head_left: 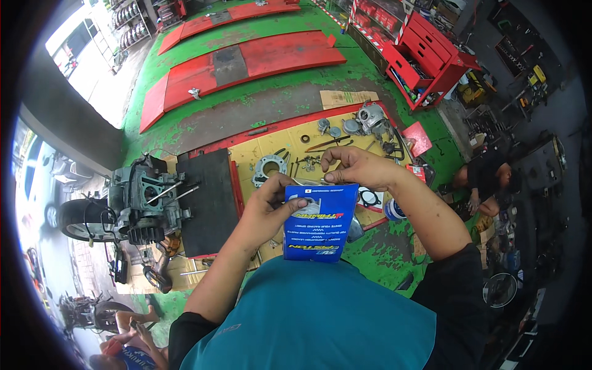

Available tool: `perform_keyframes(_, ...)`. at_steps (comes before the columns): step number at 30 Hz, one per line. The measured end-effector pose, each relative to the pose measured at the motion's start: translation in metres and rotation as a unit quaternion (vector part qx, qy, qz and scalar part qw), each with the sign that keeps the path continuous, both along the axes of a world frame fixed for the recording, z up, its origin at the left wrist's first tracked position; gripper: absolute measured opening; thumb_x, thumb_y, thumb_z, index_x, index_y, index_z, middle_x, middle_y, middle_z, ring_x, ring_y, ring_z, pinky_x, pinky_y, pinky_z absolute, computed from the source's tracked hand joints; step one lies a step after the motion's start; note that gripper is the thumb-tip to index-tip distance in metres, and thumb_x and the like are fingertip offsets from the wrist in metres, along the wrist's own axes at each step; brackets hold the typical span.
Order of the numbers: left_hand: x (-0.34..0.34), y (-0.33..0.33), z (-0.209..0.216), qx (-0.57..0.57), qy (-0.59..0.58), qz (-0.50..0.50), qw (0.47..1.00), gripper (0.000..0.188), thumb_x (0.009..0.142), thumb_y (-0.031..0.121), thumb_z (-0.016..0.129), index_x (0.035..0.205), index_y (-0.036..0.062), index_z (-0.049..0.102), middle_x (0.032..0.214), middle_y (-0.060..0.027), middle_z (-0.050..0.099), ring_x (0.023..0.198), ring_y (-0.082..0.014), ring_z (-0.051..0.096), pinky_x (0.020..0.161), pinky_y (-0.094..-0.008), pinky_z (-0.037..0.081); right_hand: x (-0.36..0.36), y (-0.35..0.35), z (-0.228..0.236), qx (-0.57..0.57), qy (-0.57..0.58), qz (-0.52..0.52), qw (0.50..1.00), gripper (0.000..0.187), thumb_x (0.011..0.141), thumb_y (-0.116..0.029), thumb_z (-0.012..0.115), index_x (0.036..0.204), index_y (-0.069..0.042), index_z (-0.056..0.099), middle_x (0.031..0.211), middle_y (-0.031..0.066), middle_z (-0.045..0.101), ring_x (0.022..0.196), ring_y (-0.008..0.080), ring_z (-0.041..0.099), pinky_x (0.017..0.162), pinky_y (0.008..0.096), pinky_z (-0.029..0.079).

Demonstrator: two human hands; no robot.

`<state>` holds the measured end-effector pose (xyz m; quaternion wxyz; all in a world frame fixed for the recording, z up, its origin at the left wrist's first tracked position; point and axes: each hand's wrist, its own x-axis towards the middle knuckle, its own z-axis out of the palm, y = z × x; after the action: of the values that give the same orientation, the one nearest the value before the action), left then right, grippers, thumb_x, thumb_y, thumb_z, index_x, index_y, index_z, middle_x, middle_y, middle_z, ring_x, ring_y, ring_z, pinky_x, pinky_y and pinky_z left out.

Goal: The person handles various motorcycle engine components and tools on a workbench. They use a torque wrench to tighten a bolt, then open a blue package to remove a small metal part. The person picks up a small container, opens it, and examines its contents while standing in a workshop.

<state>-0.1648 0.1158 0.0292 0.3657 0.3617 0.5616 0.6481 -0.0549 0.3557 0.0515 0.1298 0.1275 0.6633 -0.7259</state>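
Blue box (320, 237), in the head view, is held up in front of the person's chest, over the near edge of the parts laid out on the cardboard sheet (290, 143). Judging by how things lie, dismantling is done: a cylinder (270, 168) rests on the cardboard, apart from the engine (148, 197), whose studs stand bare. Refitting appears to be left, and the box looks to be at the unpacking stage; whether its far end is open, or what is inside, cannot be told. A gasket in a clear-fronted packet (369, 198) lies just beyond the box, to its right. The left forearm slants up from the lower left, and the left hand (274, 200) is closed on the box's side edge, thumb flat across the printed face, fingers behind. The right elbow is bent outward, its forearm slanting up and inward; the right hand (328, 168) curls thumb and index finger into a loose ring at the far edge. Whether it pinches anything there cannot be told.
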Motion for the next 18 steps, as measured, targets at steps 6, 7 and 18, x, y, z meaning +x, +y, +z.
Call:
perform_keyframes(6, -0.012, -0.007, -0.026, -0.043, -0.028, -0.084, 0.995, 0.022, 0.097, 0.007, 0.068, 0.111, 0.0027, 0.052, 0.107, -0.0056, 0.064, 0.102, -0.0116, 0.061, 0.089, -0.0311, 0.051, 0.004, 0.015, -0.033, -0.005, -0.002, 0.019, 1.000, 0.011, 0.097, -0.014, 0.068, 0.101, -0.008, 0.060, 0.079, -0.0005, 0.066, 0.063, 0.0056, 0.061, 0.047, 0.0231, 0.047)
perform_keyframes(7, -0.008, -0.009, -0.025, -0.059, -0.015, -0.083, 0.995, 0.024, 0.097, 0.008, 0.068, 0.114, 0.0027, 0.051, 0.111, -0.0067, 0.063, 0.106, -0.0128, 0.060, 0.091, -0.0323, 0.051, 0.004, 0.015, -0.032, 0.001, 0.015, -0.007, 1.000, 0.012, 0.096, -0.015, 0.069, 0.102, -0.008, 0.060, 0.078, -0.0008, 0.066, 0.064, 0.0056, 0.061, 0.049, 0.0232, 0.047)
perform_keyframes(18, -0.001, -0.016, -0.043, -0.039, 0.003, -0.014, 0.999, 0.040, 0.094, 0.007, 0.071, 0.127, 0.0029, 0.048, 0.122, -0.0109, 0.061, 0.123, -0.0187, 0.055, 0.104, -0.0383, 0.047, 0.032, -0.048, -0.024, 0.210, 0.188, -0.345, 0.896, 0.028, 0.090, -0.009, 0.076, 0.109, -0.002, 0.057, 0.088, 0.0029, 0.065, 0.074, 0.0057, 0.060, 0.062, 0.0208, 0.048)
